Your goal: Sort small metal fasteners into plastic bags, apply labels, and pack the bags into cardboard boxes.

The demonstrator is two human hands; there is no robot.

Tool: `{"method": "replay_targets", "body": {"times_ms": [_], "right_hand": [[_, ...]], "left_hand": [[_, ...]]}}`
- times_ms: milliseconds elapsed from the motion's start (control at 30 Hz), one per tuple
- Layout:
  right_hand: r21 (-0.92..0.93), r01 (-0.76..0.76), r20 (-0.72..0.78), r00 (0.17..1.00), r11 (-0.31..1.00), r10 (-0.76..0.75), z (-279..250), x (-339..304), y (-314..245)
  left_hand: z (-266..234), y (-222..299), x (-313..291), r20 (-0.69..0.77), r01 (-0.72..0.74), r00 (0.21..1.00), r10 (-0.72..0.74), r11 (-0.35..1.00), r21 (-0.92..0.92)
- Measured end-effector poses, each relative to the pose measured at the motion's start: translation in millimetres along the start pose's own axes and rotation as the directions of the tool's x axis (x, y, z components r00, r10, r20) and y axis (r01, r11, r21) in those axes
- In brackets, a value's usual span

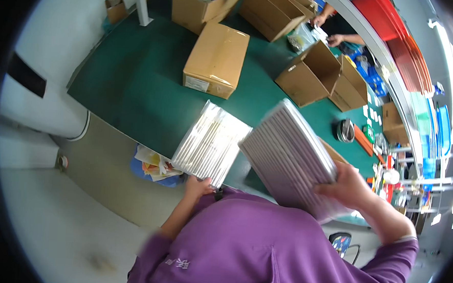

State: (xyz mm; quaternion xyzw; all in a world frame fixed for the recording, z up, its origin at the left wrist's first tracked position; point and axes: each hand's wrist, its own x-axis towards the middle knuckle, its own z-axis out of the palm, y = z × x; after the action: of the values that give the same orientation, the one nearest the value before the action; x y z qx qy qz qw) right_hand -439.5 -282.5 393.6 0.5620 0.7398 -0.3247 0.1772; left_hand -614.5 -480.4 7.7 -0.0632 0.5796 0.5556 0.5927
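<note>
My right hand [348, 188] grips the near right side of a thick, plastic-wrapped pack of grey rods [287, 155], lifted and tilted over the front of the table. The thumb presses on its ribbed face; the other fingers are partly hidden behind it. To its left, a second pack of shiny silver rods [211, 140] in clear film lies at the table's front edge. My left hand [199, 186] holds the near edge of that pack, fingers closed over its lower corner. The far corners of the two packs come close together.
On the green table [131, 100] stands a taped cardboard box [218, 56]. Open cardboard boxes [309, 74] are at the back and right. A tape roll [345, 131] lies at the right. Across the table, another person's hands [336, 40] work near a plastic bag [301, 39].
</note>
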Motion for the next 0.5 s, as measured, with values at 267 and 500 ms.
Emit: {"method": "replay_targets", "body": {"times_ms": [267, 500], "right_hand": [[0.435, 0.014, -0.103, 0.994, 0.900, 0.034, 132, 98, 8], [0.740, 0.018, -0.106, 0.990, 0.672, 0.090, 187, 123, 30]], "left_hand": [[-181, 89, 76, 0.176, -0.228, 0.973, 0.146, 0.549, 0.804], [-137, 257, 102, 0.054, 0.104, 0.853, 0.518, -0.271, 0.957]]}}
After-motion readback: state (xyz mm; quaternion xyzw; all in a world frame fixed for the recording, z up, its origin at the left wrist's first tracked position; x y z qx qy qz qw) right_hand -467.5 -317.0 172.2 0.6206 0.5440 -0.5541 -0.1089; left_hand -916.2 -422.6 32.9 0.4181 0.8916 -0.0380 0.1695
